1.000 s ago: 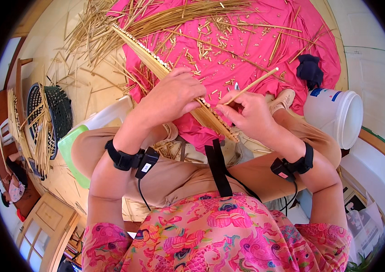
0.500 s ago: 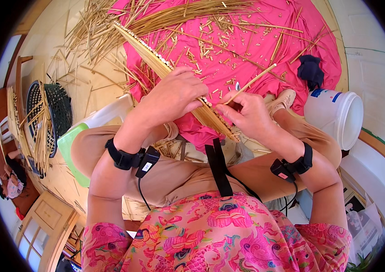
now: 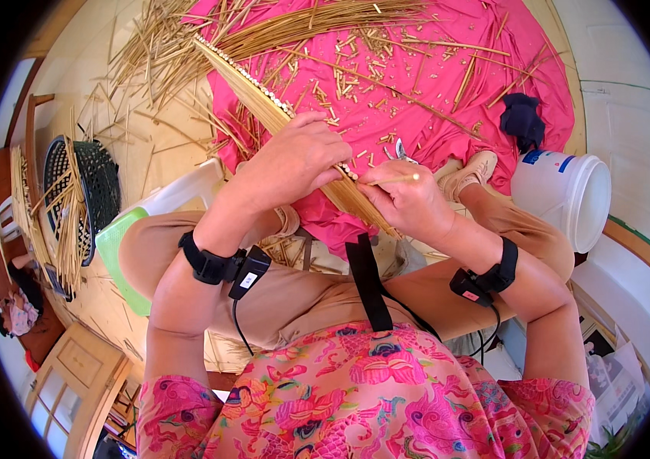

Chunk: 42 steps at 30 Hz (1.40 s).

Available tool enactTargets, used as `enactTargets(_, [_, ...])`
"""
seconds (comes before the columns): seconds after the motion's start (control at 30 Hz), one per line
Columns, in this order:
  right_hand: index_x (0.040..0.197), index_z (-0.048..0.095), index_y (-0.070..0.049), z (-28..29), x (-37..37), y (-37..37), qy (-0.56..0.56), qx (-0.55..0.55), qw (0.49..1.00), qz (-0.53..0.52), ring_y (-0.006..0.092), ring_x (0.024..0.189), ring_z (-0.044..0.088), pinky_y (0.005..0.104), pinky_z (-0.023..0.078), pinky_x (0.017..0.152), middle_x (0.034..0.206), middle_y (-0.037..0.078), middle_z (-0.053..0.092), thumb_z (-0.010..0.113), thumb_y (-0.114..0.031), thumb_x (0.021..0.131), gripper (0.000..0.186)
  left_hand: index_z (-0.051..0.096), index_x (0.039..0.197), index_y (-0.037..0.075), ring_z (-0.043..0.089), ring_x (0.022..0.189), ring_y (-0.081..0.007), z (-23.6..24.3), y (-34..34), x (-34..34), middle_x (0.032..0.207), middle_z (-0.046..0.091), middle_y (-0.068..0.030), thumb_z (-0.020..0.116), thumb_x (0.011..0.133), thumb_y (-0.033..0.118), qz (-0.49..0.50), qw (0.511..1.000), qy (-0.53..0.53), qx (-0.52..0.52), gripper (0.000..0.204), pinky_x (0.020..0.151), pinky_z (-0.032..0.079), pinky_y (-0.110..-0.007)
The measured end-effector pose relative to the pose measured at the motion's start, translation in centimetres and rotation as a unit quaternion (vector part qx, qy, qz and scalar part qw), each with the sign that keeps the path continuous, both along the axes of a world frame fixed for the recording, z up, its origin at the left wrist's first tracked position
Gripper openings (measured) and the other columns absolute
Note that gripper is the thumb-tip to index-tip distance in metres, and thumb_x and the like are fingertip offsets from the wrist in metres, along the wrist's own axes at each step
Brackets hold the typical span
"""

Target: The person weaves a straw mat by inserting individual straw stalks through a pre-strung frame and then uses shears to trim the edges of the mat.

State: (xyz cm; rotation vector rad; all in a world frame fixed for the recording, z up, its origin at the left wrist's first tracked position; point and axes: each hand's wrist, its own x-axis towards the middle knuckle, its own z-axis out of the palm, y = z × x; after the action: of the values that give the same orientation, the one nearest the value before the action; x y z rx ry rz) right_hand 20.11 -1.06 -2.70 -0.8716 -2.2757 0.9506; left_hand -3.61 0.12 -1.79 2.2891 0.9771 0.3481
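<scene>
My left hand (image 3: 294, 159) is closed around a long, tapering piece of straw stalks (image 3: 248, 98), with pale cut ends along its upper edge, slanting from the far left down toward my lap. My right hand (image 3: 409, 200) pinches a single straw stick (image 3: 394, 179) against that edge, beside the row of ends. The stick's near end points up toward me. Some of the piece is hidden behind both hands. Just beyond my right hand, a small metal tool (image 3: 403, 153), too small to identify, lies on a pink cloth (image 3: 516, 53).
Straw bundles (image 3: 317, 17) and scattered offcuts surround the cloth. At left are a straw-laden dark basket (image 3: 99, 214), a green-and-white plastic piece (image 3: 122, 268) and a person (image 3: 19, 306). A dark cloth (image 3: 522, 122) and white bucket (image 3: 554, 203) stand at right, near my foot (image 3: 466, 174).
My right hand has turned, swinging the straw stick from pointing up and away to lying flatter, its free end now lower and nearer me. My left hand has barely moved.
</scene>
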Motion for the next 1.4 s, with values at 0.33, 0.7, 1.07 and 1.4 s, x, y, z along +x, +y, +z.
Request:
enactTargets(0.33, [0.088,0.069,-0.002,0.2,0.6,0.6,-0.05,-0.161,0.985,-0.026,0.0248,0.067,0.067,0.0355,0.052,0.061,0.074,0.013,0.067,0.074,-0.007,0.085,0.008,0.065,0.105,0.008,0.062,0.104,-0.0294,0.3,-0.4,0.2,0.099,0.065,-0.0108,0.073,0.079,0.01,-0.002,1.0,0.012,0.009,0.027,0.113,0.035,-0.05])
enactTargets(0.7, [0.097,0.067,0.0,1.4,0.8,1.5,-0.052,-0.12,0.991,0.038,0.0217,0.076,0.068,0.0326,0.054,0.067,0.082,0.011,0.069,0.07,-0.005,0.087,0.011,0.066,0.105,0.008,0.062,0.103,-0.0289,0.5,0.0,-0.2,0.098,0.067,-0.0101,0.073,0.079,0.011,0.003,1.0,0.002,-0.008,0.028,0.114,0.035,-0.05])
enactTargets(1.07, [0.098,0.061,0.001,-0.3,0.2,0.3,0.063,-0.42,0.902,-0.071,0.023,0.074,0.068,0.0314,0.053,0.065,0.08,0.015,0.067,0.061,0.0,0.092,0.006,0.066,0.109,0.008,0.062,0.105,-0.0284,0.6,0.0,-0.1,0.101,0.067,-0.0096,0.073,0.08,0.011,0.004,1.0,0.015,-0.01,0.03,0.112,0.036,-0.047])
enactTargets(1.4, [0.097,0.062,0.0,1.2,0.3,-0.1,0.052,-0.26,0.959,-0.096,0.0086,0.072,0.065,0.0285,0.052,0.064,0.076,0.004,0.066,0.064,-0.002,0.093,0.005,0.063,0.101,0.007,0.062,0.101,-0.0295,0.3,-0.1,-0.1,0.093,0.065,-0.0094,0.072,0.079,0.012,0.009,1.0,-0.013,0.015,0.025,0.11,0.037,-0.048])
